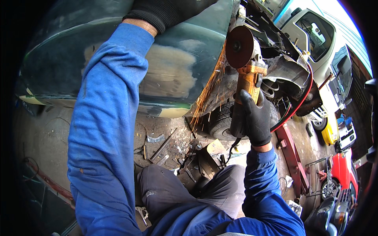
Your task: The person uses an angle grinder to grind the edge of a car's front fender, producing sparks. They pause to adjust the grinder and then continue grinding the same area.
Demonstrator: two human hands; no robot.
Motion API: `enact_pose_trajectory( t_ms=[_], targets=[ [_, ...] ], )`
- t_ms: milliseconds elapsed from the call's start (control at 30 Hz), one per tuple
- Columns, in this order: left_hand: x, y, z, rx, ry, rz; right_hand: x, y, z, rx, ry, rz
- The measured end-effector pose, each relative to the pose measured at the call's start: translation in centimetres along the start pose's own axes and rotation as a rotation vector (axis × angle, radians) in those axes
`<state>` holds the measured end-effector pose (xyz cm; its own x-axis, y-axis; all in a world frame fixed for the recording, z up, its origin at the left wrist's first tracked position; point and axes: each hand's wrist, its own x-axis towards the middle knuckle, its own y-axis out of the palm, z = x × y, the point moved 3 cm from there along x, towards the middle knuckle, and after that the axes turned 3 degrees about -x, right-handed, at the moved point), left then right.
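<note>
Creased blue cloth of the left sleeve (104, 118) looms left of the grip of the black-gloved right hand (256, 120), and a sideways kick of the tool could snag its loose folds. Farther up and left of the grip spreads a dark green, smoothly curved car panel (210, 45) with a chalky tan sanded patch (167, 72); a disc wandering along its edge could gouge it. Below-left of the grip sits a ribbed black rubber tyre (220, 124), which heat might mark. Up and left, the left hand (169, 11), in ribbed black knit, runs out of frame, so its hold cannot be told. Wrapped firmly by the right hand's fingers, a scuffed orange-and-black angle grinder (248, 80) stands nearly upright; slackening could invite kickback. Just above the grip, its flat, reddish-brown round disc (239, 46) could crack if twisted. Under the grip hangs a thin black cable (232, 151) that could catch on scrap. Fine orange sparks (210, 88) streak down-left of the grip and might singe cloth.
</note>
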<state>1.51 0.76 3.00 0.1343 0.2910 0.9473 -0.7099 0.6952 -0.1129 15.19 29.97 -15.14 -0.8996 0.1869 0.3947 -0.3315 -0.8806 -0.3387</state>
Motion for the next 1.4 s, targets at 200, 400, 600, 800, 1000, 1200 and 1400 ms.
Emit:
enact_pose_trajectory(
  t_ms=[200, 400, 600, 800, 1000, 1200, 1400],
  targets=[
    [0.0, 0.0, -0.1, -0.001, 0.022, -0.004, 0.1, -0.1, 0.0, 0.01, 0.017, -0.003],
    [-0.1, 0.0, -0.2, 0.028, 0.022, -0.037, 0.2, -0.1, 0.0, 0.039, 0.028, -0.001],
    [0.2, -0.1, -0.2, 0.002, 0.015, 0.012, 0.4, -0.4, -0.1, 0.004, 0.021, -0.002],
    [0.1, -0.1, -0.2, -0.005, 0.004, 0.018, 0.6, -0.4, -0.2, 0.002, -0.006, -0.02],
    [0.0, 0.0, -0.1, 0.009, 0.026, -0.005, 0.7, -0.6, 0.2, 0.019, -0.006, 0.0],
    [0.1, 0.0, -0.1, 0.001, 0.005, -0.011, 0.8, -0.5, 0.6, 0.042, 0.006, -0.012],
    [0.1, 0.0, -0.1, 0.021, 0.002, 0.015, 1.0, -0.5, 1.1, 0.029, -0.037, -0.016]
  ],
)
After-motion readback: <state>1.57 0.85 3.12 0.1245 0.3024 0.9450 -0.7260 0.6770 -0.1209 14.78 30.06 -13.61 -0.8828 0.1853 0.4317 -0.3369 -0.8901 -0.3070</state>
